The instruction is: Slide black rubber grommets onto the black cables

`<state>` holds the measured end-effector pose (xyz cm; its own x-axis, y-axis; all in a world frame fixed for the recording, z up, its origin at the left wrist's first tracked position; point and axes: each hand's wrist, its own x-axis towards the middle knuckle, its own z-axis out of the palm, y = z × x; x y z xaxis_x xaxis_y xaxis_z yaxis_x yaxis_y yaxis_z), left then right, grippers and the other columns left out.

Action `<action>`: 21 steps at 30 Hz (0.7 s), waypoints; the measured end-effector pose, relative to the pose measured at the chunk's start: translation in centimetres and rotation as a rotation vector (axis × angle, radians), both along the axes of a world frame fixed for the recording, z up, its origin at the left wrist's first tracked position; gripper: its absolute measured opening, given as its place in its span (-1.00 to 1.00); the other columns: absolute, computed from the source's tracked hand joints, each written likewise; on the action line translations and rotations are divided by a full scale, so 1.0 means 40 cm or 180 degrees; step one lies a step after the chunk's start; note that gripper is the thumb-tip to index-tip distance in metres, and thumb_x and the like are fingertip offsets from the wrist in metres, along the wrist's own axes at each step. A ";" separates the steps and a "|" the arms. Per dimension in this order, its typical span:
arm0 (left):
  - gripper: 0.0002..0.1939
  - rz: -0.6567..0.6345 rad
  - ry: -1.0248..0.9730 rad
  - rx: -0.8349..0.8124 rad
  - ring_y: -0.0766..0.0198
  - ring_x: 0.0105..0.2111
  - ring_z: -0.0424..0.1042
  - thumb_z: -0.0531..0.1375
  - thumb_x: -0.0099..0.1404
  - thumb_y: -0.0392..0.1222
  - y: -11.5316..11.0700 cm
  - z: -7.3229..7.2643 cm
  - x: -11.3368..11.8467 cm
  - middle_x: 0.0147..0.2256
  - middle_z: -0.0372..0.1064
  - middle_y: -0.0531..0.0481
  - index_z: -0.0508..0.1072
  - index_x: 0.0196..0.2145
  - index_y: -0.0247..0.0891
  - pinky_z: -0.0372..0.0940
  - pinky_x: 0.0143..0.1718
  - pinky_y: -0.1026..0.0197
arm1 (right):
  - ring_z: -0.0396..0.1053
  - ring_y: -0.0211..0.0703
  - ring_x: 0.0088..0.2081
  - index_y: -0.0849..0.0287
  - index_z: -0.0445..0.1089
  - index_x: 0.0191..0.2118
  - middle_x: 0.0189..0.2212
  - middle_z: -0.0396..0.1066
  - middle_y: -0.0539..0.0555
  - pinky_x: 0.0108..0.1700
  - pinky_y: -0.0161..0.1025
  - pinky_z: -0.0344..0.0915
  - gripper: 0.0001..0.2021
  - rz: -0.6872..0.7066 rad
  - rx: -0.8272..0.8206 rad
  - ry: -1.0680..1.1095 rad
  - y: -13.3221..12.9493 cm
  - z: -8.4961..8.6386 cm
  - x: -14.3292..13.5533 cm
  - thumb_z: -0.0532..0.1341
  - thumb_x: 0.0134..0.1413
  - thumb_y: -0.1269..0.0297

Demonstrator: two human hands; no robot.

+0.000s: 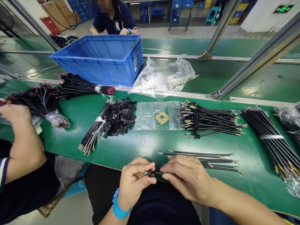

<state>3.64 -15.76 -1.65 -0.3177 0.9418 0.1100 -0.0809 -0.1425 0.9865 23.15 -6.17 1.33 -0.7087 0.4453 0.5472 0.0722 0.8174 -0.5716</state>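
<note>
My left hand, with a blue wristband, pinches a small black clip near the table's front edge. Yellow and blue wire ends stick out of the clip on its left side. A black cable runs from the clip to my right hand, whose thumb and fingers are closed on it. Several loose black cables lie just beyond my right hand. A pile of black clips sits farther back, beside a tied cable bundle. Cables with clips on them are stacked at the back right.
A blue bin and crumpled plastic stand behind. A flat bag with a tan square piece lies mid-table. More bundles lie right, others left, near a co-worker's arm. Another person sits opposite; metal posts cross the right.
</note>
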 end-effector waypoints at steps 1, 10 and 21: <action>-0.74 -0.0050 0.0048 0.0021 0.28 -0.51 0.54 0.56 0.09 0.00 0.003 0.004 -0.003 -0.47 0.58 -0.06 0.76 -0.23 0.04 0.44 -0.53 0.35 | 0.46 -0.26 -0.41 0.21 0.47 -0.10 -0.37 0.55 0.04 -0.34 -0.33 0.39 -0.81 0.0091 -0.0178 -0.0003 0.000 0.000 0.000 0.12 0.53 0.30; -0.71 -0.0618 0.0069 0.0088 0.17 -0.48 0.64 0.56 0.10 -0.08 0.015 0.017 -0.034 -0.40 0.66 -0.11 0.74 -0.19 0.12 0.55 -0.44 0.24 | 0.36 -0.29 -0.43 0.20 0.50 -0.12 -0.42 0.48 0.01 -0.34 -0.36 0.31 -0.80 0.0539 -0.1161 -0.0272 0.002 0.017 0.004 0.14 0.52 0.28; -0.76 -0.0452 -0.0508 -0.0571 0.18 -0.47 0.63 0.58 0.06 -0.07 0.005 0.011 -0.027 -0.40 0.65 -0.15 0.77 -0.27 -0.04 0.53 -0.47 0.28 | 0.41 -0.26 -0.45 0.29 0.51 -0.06 -0.40 0.56 0.05 -0.41 -0.27 0.31 -0.75 -0.0045 0.0710 -0.0027 -0.001 -0.007 -0.009 0.06 0.54 0.40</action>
